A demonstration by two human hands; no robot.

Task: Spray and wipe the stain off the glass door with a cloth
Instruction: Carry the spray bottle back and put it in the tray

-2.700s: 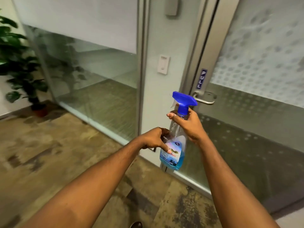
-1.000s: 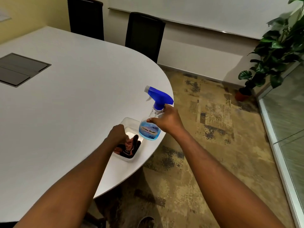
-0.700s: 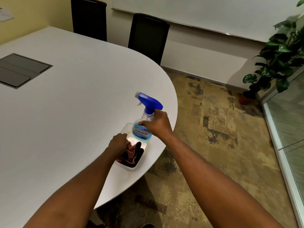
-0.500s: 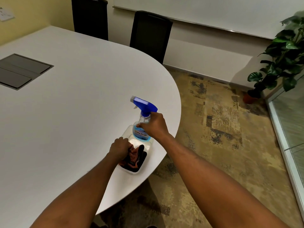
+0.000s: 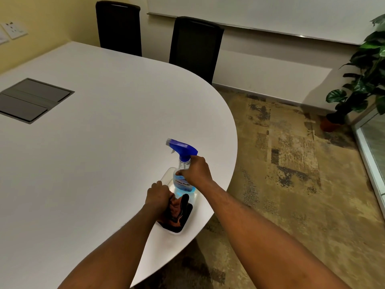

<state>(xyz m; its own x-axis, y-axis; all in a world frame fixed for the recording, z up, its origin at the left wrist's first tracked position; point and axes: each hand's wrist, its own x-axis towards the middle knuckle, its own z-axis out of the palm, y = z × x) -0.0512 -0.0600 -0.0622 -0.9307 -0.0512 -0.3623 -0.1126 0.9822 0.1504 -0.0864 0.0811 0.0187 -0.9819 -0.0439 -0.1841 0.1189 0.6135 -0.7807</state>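
Nearest, two bare forearms reach in over the rounded near-right edge of the white worktop [image 5: 93, 153]. The left hand [image 5: 159, 197] sits knuckles up over a clear plastic tray [image 5: 174, 232] that lies just inside that edge, and its grip is curled down onto the dark, rust-streaked cloth [image 5: 177, 213] bunched in the tray's near half. Just beyond it, the right hand [image 5: 195, 170] has its grip clamped round the neck and shoulder of the spray bottle [image 5: 184, 184], thumb toward the left hand. The bottle is upright with its blue trigger head pointing left, its blue-filled base at the far end of the tray; whether the base rests on the tray floor cannot be told. Farther across the worktop, toward its left edge, a grey hatch panel [image 5: 33, 100] is set flush in the surface. Past the far edge stand two black chairs [image 5: 195, 44], and at the far right a potted plant [image 5: 362, 80] stands on the mottled carpet [image 5: 291, 163] beside a glass panel [image 5: 375, 147].
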